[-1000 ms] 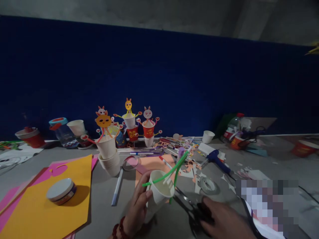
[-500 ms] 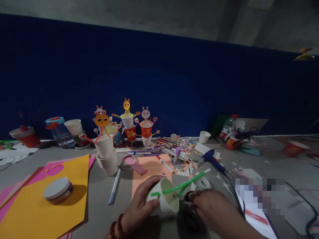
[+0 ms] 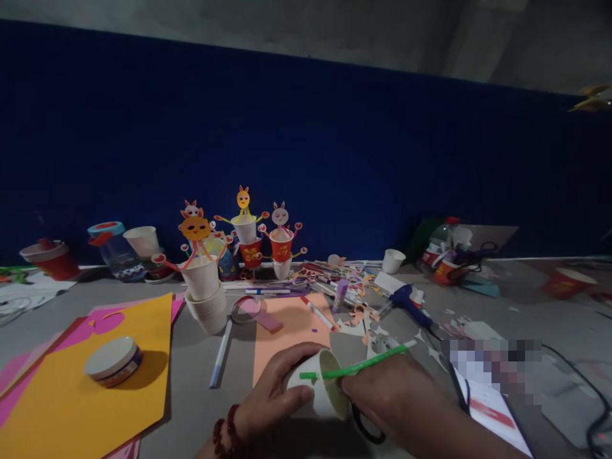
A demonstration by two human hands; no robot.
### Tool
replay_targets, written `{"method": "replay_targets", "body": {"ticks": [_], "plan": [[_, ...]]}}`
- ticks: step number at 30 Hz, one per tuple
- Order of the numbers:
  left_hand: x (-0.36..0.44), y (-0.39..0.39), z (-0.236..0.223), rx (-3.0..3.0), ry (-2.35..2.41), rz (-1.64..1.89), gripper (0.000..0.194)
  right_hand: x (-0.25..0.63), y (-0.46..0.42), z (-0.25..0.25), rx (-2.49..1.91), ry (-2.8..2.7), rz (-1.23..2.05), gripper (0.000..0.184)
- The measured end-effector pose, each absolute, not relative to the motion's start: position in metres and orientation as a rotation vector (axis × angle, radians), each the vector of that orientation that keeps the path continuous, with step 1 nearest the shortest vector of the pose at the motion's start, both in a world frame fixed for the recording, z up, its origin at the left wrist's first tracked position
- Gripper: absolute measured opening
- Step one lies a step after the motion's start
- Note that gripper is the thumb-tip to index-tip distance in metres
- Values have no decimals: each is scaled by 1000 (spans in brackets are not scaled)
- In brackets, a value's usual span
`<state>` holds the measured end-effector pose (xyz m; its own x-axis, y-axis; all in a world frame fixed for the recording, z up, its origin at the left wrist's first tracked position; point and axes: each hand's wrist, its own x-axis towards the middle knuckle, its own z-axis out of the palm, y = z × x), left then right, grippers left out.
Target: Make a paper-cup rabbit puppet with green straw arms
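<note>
My left hand (image 3: 282, 386) is wrapped round a white paper cup (image 3: 329, 389), tipped on its side with its mouth facing right. A green straw (image 3: 366, 364) runs through the cup's side wall; a short end pokes out on the left and a long end reaches up to the right. My right hand (image 3: 389, 392) is closed at the cup's mouth, its fingertips partly inside. Below it hangs a black loop, the handle of scissors (image 3: 370, 433); their blades are hidden. A stack of white cups (image 3: 209, 309) stands farther left.
Paper-cup figures (image 3: 243, 223) stand at the back. Yellow card (image 3: 71, 408) with a white-lidded jar (image 3: 113, 360) lies left. A blue glue gun (image 3: 410, 305), paper scraps (image 3: 354, 325) and a glue stick (image 3: 341, 295) lie right of centre. A phone or tablet (image 3: 492, 408) sits at right.
My right hand has moved up and left to the cup's mouth, with the scissors. The cup and straw have shifted slightly right and down in my left hand.
</note>
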<state>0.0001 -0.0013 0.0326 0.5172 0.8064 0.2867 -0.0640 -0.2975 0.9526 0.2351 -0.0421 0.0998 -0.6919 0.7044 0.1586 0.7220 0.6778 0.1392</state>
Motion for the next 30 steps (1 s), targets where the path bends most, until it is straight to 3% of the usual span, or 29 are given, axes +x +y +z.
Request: {"method": "replay_targets", "body": {"ticks": [9, 18, 30], "plan": [[2, -1, 39, 1413, 690, 779, 52, 222, -42, 111, -976, -3142, -489, 24], [2, -1, 42, 1348, 647, 737, 50, 217, -36, 137, -821, -3221, -254, 24], [2, -2, 37, 1283, 624, 767, 53, 215, -44, 126, -780, -3177, -483, 17]]}}
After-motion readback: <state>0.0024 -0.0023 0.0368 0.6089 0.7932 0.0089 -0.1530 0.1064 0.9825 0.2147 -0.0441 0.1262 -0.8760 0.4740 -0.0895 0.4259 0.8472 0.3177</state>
